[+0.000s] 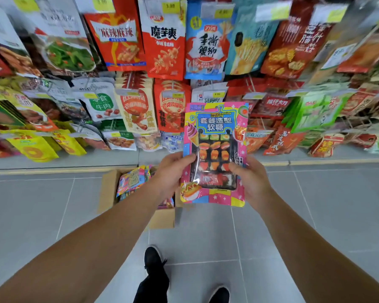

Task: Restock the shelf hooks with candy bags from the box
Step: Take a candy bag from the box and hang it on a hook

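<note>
The left hand [171, 171] grips the left edge of a pink gummy candy bag [214, 154], thumb laid on its front; the right hand [247, 178] clamps the right edge the same way. The bag is held upright between them, in the air before the shelf, its clear window showing small food-shaped sweets. Below and behind the left hand, an open cardboard box [109, 191] sits on the grey tiled floor [337, 204], with more colourful bags [131, 180] inside, seemingly of the same kind. Beyond the held bag, rows of snack packets [164, 40] hang from the shelf hooks, yellow price tags [170, 6] above them. Two black shoes [154, 259] stand on the tiles below.
</note>
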{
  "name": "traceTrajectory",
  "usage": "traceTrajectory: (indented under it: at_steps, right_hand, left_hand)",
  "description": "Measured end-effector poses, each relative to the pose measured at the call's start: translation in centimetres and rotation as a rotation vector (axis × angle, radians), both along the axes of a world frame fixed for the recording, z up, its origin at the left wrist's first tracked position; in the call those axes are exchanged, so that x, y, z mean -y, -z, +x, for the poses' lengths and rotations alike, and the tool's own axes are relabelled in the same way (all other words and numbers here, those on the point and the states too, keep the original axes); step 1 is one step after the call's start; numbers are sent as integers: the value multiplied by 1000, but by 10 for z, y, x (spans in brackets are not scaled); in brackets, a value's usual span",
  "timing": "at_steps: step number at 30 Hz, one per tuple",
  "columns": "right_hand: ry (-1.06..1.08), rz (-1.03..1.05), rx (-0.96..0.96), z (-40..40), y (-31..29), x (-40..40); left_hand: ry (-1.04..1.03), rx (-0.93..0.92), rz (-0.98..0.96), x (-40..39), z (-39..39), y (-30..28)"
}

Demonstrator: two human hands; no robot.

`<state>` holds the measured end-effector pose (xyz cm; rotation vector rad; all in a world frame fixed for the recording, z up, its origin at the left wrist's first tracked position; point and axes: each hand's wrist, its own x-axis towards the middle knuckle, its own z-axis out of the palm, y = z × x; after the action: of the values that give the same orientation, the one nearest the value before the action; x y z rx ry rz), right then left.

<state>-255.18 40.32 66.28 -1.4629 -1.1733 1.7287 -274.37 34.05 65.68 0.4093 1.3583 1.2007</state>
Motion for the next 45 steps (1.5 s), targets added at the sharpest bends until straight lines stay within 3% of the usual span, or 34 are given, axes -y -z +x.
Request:
traceTrajectory:
  at_steps: [6,12,24,27,35,45]
  right_hand:
    - [-9,129,-107,68,-81,-17]
    - [13,283,-181,104,-160,-37]
    - [-36,493,-302,102,-238,-167]
    - [-12,533,-311,88,-285,-161]
    - [-17,663,-252,52,-343,-219]
    - [-121,1034,87,16,-442,-329]
  left_hand:
    - [-7,-213,133,-20,69,-85]
    - [-45,-291,265,-44,109,-164]
    - [-77,-545,496,-132,98,-300]
    - [-90,-579,528,-161,85,-320]
    - [-63,-475,729,-243,44,-382]
    - [-219,-527,831,-316,3,-444]
